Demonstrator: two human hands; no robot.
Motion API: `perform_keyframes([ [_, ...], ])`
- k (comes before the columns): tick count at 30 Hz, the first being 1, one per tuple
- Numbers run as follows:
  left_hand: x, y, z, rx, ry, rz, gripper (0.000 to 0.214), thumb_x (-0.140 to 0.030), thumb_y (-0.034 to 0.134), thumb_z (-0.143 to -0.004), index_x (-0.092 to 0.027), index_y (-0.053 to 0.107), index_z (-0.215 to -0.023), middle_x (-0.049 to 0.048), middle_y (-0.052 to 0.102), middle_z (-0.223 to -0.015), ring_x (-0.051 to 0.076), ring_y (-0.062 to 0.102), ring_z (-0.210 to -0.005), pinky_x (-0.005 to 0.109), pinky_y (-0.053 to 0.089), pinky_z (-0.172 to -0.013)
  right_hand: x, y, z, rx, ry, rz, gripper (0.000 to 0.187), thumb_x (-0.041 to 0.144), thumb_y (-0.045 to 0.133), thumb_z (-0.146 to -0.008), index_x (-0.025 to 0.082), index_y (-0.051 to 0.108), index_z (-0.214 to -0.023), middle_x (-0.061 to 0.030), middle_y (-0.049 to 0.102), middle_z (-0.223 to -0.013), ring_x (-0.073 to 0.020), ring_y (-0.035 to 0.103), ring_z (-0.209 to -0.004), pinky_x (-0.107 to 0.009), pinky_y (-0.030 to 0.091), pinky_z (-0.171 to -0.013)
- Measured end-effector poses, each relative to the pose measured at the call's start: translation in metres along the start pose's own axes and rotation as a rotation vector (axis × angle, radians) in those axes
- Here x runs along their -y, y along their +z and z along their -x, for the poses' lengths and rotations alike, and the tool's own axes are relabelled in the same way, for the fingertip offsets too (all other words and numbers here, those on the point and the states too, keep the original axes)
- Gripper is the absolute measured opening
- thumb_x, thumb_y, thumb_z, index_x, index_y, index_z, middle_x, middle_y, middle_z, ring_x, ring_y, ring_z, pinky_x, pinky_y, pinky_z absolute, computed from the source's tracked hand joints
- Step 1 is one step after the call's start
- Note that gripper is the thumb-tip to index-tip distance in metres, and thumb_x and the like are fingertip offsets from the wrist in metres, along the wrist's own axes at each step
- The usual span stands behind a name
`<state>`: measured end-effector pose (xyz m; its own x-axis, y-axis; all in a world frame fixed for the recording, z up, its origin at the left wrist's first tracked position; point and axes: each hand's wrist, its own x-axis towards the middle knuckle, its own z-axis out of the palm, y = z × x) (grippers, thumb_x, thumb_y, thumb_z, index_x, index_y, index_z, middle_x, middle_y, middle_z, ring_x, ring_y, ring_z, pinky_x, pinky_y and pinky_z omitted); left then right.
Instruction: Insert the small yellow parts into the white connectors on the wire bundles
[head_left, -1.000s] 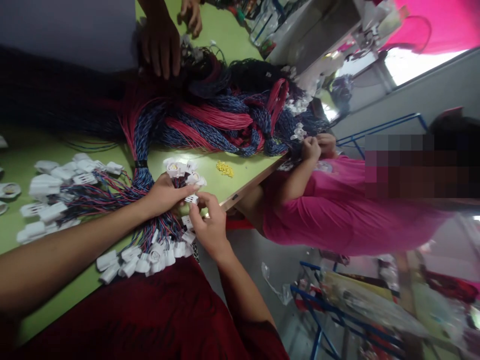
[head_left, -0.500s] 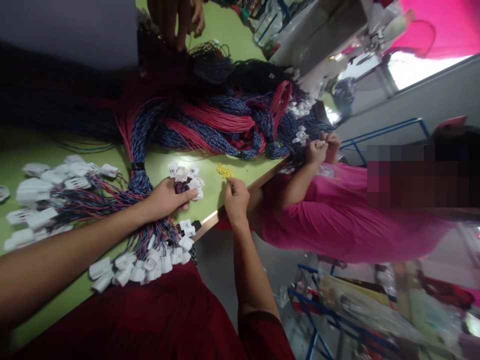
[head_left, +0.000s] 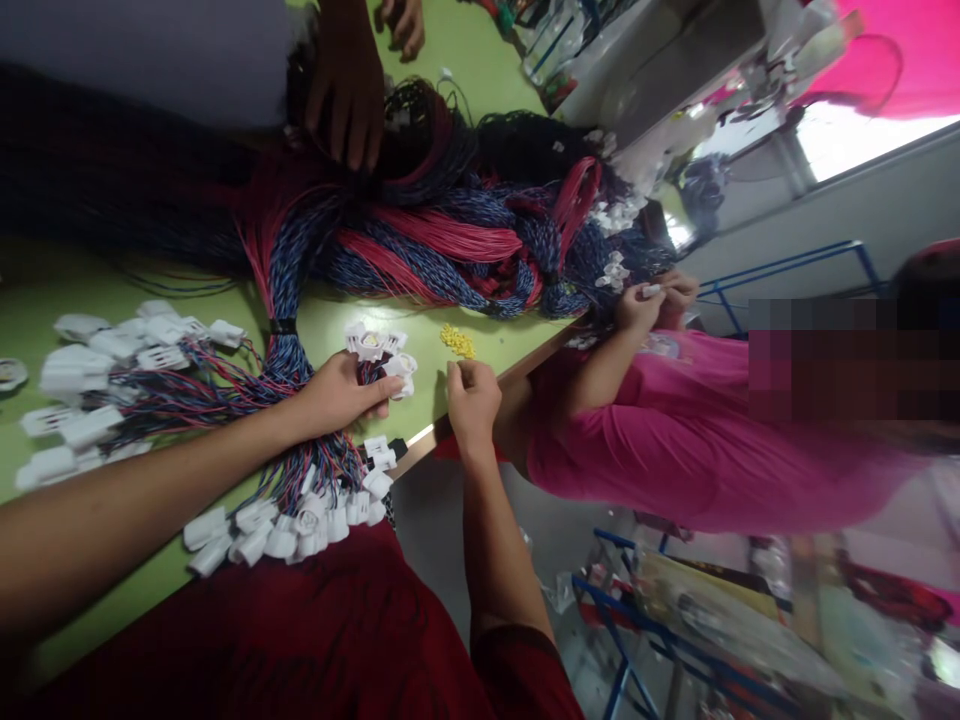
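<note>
Broadly, the green table (head_left: pixel 45 300) carries a heap of wires (head_left: pixel 450 250), twisted red and blue cords lying in thick ropes. The left hand (head_left: pixel 337 395) is clenched round a wire bundle (head_left: pixel 367 378) near the table's front edge. The bundle's long axis runs from the person toward the heap, with its white plastic plugs (head_left: pixel 379 350) pointing that way. The right hand (head_left: pixel 472 395) has its fingertips pinched together just beside a small pile of yellow bits (head_left: pixel 457 341); whether they hold one, I cannot tell.
</note>
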<state>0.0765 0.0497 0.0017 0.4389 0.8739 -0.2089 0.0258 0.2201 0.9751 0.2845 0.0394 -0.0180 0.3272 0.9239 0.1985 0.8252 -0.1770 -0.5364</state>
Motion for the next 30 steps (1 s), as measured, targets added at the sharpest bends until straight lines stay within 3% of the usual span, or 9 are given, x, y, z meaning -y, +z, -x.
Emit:
perform_keyframes([
  [5,-0.003,0.000,0.001,-0.005,-0.021,0.016,0.021,-0.032,0.059,-0.078,-0.013,0.059,-0.068,0.0031,0.062,-0.052,0.010,0.055,-0.044,0.021,0.045,-0.045,0.012,0.003,-0.005,0.024,0.028,0.016,0.014,0.030,0.052,-0.076,0.019,0.056,-0.069,-0.0017,0.054,-0.070,-0.0159,0.047,-0.068,-0.032,0.038,-0.069],
  [8,-0.003,0.000,0.002,0.006,-0.014,0.030,0.023,-0.034,0.060,-0.077,-0.013,0.060,-0.069,0.0044,0.065,-0.055,0.011,0.056,-0.046,0.022,0.047,-0.047,0.021,-0.006,0.004,0.084,0.073,-0.262,0.010,0.027,0.054,-0.075,0.019,0.056,-0.069,0.0002,0.055,-0.068,-0.0143,0.048,-0.066,-0.030,0.040,-0.068],
  [11,0.000,0.000,0.002,0.029,0.013,0.057,0.023,-0.035,0.062,-0.075,-0.013,0.062,-0.071,0.0042,0.067,-0.058,0.012,0.058,-0.049,0.022,0.048,-0.050,0.033,-0.018,0.020,0.225,0.193,-0.616,0.012,0.032,0.060,-0.073,0.020,0.057,-0.075,0.0032,0.056,-0.065,-0.0113,0.049,-0.059,-0.026,0.041,-0.063],
  [14,0.002,-0.001,0.002,0.040,0.030,0.047,0.022,-0.035,0.063,-0.074,-0.013,0.063,-0.070,0.0034,0.068,-0.059,0.011,0.058,-0.050,0.022,0.049,-0.051,0.045,-0.024,0.035,0.370,0.278,-0.802,0.016,0.034,0.064,-0.071,0.020,0.058,-0.076,0.0043,0.055,-0.064,-0.0091,0.048,-0.056,-0.024,0.040,-0.059],
  [17,0.003,-0.002,0.004,0.048,0.069,0.008,0.023,-0.035,0.062,-0.075,-0.013,0.064,-0.067,0.0031,0.068,-0.059,0.010,0.058,-0.051,0.021,0.048,-0.051,0.052,-0.022,0.040,0.430,0.313,-0.856,0.018,0.036,0.065,-0.071,0.020,0.059,-0.073,0.0050,0.052,-0.059,-0.0083,0.044,-0.054,-0.024,0.038,-0.057],
  [26,0.003,-0.003,0.004,0.072,0.077,0.003,0.025,-0.036,0.062,-0.075,-0.013,0.065,-0.064,0.0031,0.066,-0.060,0.011,0.058,-0.053,0.022,0.047,-0.052,0.056,-0.021,0.037,0.408,0.233,-0.808,0.017,0.036,0.067,-0.071,0.021,0.060,-0.067,0.0056,0.050,-0.057,-0.0082,0.043,-0.055,-0.025,0.038,-0.059],
  [30,-0.001,-0.003,0.005,0.073,0.093,0.013,0.023,-0.033,0.062,-0.075,-0.014,0.065,-0.063,0.0027,0.067,-0.059,0.012,0.059,-0.054,0.022,0.049,-0.054,0.059,-0.017,0.035,0.435,0.275,-0.873,0.018,0.035,0.067,-0.072,0.021,0.057,-0.068,0.0061,0.049,-0.057,-0.0072,0.042,-0.052,-0.023,0.036,-0.056],
])
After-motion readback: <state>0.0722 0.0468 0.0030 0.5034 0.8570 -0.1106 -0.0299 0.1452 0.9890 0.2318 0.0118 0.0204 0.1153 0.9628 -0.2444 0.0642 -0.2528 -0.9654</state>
